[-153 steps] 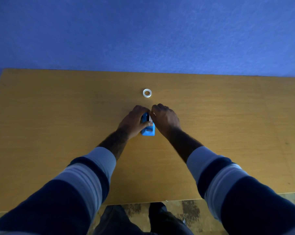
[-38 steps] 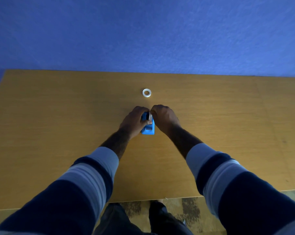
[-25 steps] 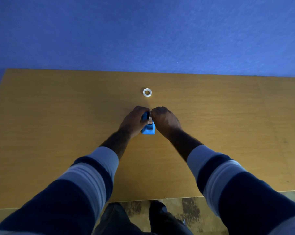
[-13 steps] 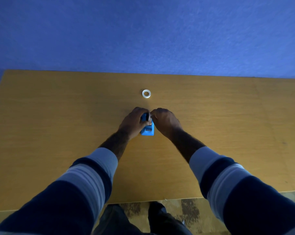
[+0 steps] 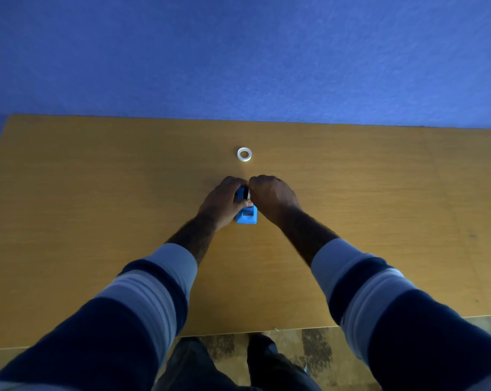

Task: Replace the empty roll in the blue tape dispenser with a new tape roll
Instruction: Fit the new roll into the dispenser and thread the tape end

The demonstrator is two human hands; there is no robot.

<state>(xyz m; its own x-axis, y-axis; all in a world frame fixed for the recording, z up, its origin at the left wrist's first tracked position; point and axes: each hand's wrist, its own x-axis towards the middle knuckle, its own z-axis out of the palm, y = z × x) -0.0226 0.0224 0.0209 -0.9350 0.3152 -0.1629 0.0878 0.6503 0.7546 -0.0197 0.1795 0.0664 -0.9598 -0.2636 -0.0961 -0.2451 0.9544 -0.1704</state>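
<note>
Barely shifted since before, both hands — left hand (image 5: 223, 203), right hand (image 5: 272, 197) — clasped around blue tape dispenser (image 5: 246, 216), long axis toward counter's (image 5: 97, 193) far edge, white ring (image 5: 244, 154) just beyond.

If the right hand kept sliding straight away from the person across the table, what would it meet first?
Probably the small white ring, lying flat just beyond the right hand and slightly left of its line. If it misses, only bare table up to the blue wall.
</note>
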